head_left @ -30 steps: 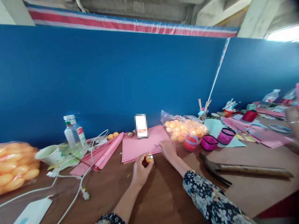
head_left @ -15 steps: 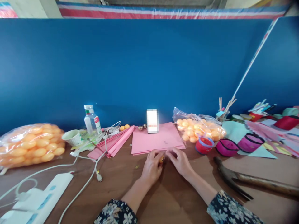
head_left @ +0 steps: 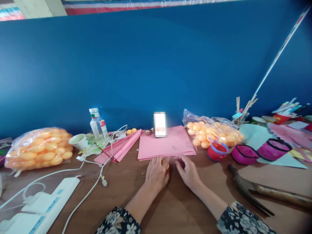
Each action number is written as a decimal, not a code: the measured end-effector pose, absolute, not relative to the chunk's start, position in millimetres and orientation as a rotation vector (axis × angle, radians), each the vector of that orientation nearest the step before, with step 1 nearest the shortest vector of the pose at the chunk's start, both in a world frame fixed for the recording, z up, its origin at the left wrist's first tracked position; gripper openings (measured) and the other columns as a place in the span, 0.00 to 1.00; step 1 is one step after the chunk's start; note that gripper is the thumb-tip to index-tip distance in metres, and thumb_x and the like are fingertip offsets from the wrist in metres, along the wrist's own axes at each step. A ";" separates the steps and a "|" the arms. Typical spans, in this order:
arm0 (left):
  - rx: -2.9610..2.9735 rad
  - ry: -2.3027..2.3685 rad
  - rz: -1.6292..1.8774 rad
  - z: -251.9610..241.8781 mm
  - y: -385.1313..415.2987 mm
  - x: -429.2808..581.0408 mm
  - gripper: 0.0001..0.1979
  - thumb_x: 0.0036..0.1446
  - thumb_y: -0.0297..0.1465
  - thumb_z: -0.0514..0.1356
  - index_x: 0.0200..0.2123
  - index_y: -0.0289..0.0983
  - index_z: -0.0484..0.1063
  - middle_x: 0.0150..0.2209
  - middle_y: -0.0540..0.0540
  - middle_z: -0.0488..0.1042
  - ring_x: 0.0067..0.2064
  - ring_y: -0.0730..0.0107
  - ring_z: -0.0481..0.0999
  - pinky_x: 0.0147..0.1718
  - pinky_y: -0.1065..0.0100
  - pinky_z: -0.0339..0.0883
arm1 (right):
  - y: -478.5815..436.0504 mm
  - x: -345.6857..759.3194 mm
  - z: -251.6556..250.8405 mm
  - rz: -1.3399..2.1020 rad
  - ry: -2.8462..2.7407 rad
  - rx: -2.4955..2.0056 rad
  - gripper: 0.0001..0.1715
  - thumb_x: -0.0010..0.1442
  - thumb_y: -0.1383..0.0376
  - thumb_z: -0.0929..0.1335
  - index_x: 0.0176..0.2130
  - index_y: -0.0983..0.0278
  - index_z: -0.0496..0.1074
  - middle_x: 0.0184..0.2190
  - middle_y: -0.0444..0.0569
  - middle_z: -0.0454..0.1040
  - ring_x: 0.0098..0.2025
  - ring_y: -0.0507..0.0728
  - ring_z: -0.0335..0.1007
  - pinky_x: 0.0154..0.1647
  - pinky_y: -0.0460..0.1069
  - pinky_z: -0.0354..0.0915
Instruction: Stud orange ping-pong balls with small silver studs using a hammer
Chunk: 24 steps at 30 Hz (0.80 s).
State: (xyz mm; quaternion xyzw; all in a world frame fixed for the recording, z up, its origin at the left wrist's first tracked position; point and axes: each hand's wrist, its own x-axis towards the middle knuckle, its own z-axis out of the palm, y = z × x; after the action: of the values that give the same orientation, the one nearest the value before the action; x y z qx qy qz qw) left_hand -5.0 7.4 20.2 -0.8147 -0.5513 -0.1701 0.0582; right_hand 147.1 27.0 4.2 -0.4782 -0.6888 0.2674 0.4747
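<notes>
My left hand (head_left: 157,174) is curled over a small orange ball (head_left: 168,166) on the brown table, just in front of the pink paper sheets (head_left: 165,143). Most of the ball is hidden by the fingers; a sliver of it shows on the thumb side. A short gap to the right, my right hand (head_left: 188,174) has its fingers bent in and its thumb near the index finger. Whatever it may pinch is hidden or too small to make out. The two hands do not touch.
Bags of orange balls lie left (head_left: 41,148) and right (head_left: 207,133). A hammer (head_left: 253,188) rests at right near purple fabric rings (head_left: 245,154) and a red cup (head_left: 217,152). White cables and a power strip (head_left: 51,201) occupy the left, with a bottle (head_left: 97,125) behind.
My right hand has drawn slightly away from the left, widening the gap. My left hand now covers more of the ball. The camera view has tilted and shifted a little.
</notes>
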 end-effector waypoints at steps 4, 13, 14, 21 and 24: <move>-2.402 -1.703 -0.447 24.1 5.2 -2.7 0.24 0.49 0.27 0.53 0.51 0.41 0.60 0.36 0.43 0.65 0.39 0.59 0.62 0.39 0.60 0.57 | 26.8 146.4 3.8 0.623 -1.687 -1.153 0.04 0.54 0.68 0.61 0.32 0.64 0.65 0.28 0.48 0.71 0.29 0.54 0.68 0.32 0.47 0.65; -2.345 -1.804 -0.424 25.9 2.7 -0.4 0.22 0.50 0.29 0.53 0.50 0.40 0.60 0.38 0.43 0.67 0.40 0.59 0.65 0.38 0.61 0.57 | 24.8 144.9 2.8 0.619 -1.686 -1.125 0.05 0.56 0.67 0.62 0.34 0.64 0.66 0.30 0.49 0.71 0.32 0.54 0.69 0.34 0.48 0.65; -2.359 -1.819 -0.444 24.9 3.4 -0.9 0.21 0.50 0.30 0.53 0.50 0.40 0.60 0.38 0.43 0.67 0.40 0.60 0.65 0.38 0.62 0.57 | 24.6 144.9 2.4 0.622 -1.687 -1.123 0.05 0.56 0.67 0.62 0.34 0.64 0.66 0.30 0.49 0.72 0.32 0.55 0.69 0.35 0.48 0.65; -2.440 -1.983 -0.729 18.3 10.8 -8.1 0.14 0.50 0.32 0.53 0.42 0.40 0.65 0.39 0.45 0.68 0.39 0.63 0.69 0.35 0.66 0.62 | 25.1 145.1 1.5 0.621 -1.682 -1.126 0.06 0.56 0.69 0.62 0.34 0.64 0.67 0.30 0.48 0.71 0.31 0.54 0.68 0.34 0.47 0.64; -2.459 -2.048 -0.911 16.5 14.2 -9.8 0.13 0.50 0.32 0.52 0.41 0.39 0.65 0.39 0.45 0.69 0.39 0.65 0.70 0.37 0.67 0.63 | 23.3 144.3 4.9 0.588 -1.680 -1.162 0.06 0.55 0.71 0.61 0.33 0.64 0.67 0.28 0.47 0.70 0.29 0.53 0.66 0.31 0.46 0.63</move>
State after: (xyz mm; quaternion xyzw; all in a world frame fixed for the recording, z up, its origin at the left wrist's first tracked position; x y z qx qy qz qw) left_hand -9.8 14.2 16.5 -0.7358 -0.6129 -0.2728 -0.0926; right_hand 144.3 23.3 4.9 -0.4775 -0.6907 0.2416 0.4864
